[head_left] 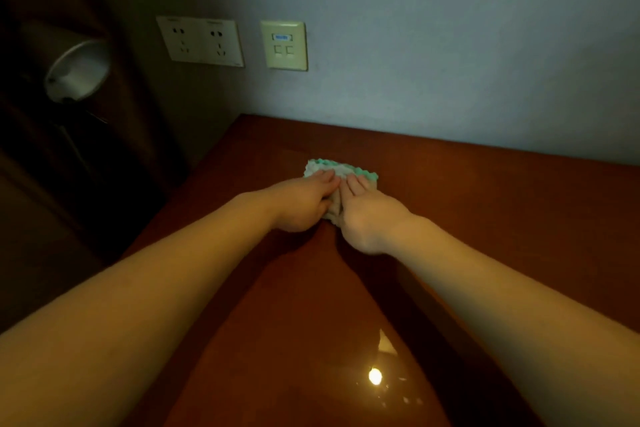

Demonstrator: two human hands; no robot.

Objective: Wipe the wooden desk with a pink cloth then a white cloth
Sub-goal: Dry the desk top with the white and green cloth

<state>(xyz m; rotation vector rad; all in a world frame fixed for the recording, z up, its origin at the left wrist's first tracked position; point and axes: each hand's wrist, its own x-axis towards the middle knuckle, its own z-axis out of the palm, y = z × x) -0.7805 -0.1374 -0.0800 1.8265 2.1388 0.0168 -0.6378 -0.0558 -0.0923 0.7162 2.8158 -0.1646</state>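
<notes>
A white cloth (341, 170) with a green scalloped edge lies bunched on the glossy wooden desk (485, 218), toward its far left part. Both hands lie on top of it, side by side. My left hand (304, 199) presses on its left half with the fingers stretched forward. My right hand (363, 215) presses on its right half, fingers also flat. Most of the cloth is hidden under the hands. No pink cloth is in view.
The desk meets a pale wall (450, 62) at the back. Two power sockets (201, 42) and a data socket plate (284, 45) sit on the wall above the desk's left corner. A dark curtain and a round metal lamp head (78, 69) stand left of the desk edge.
</notes>
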